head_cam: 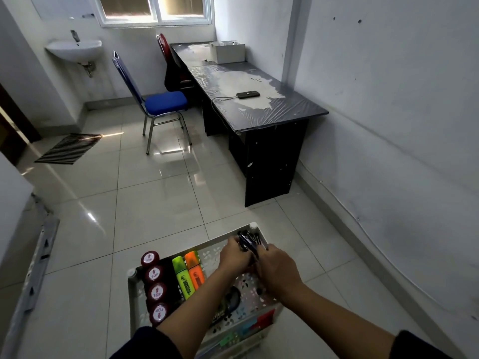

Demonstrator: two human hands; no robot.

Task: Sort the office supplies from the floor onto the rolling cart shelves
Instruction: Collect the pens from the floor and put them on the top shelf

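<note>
The white rolling cart (pixel 133 286) stands on the tiled floor at the bottom of the head view. Its top shelf holds a row of several dark bottles with red "TOP" caps (pixel 154 275), a yellow highlighter (pixel 182 277) and an orange highlighter (pixel 195 270). At the shelf's far right corner my left hand (pixel 233 257) and my right hand (pixel 277 270) both grip a bundle of black pens or clips (pixel 247 240). What exactly the bundle is I cannot tell. Colourful items show on a lower shelf under my forearms.
A black desk (pixel 259 104) with a phone (pixel 248 94) and a white box (pixel 228 51) runs along the right wall. A blue chair (pixel 163 102) stands beside it; a sink (pixel 75 49) and floor mat (pixel 68 149) lie to the left. A metal rail (pixel 33 278) lies at left.
</note>
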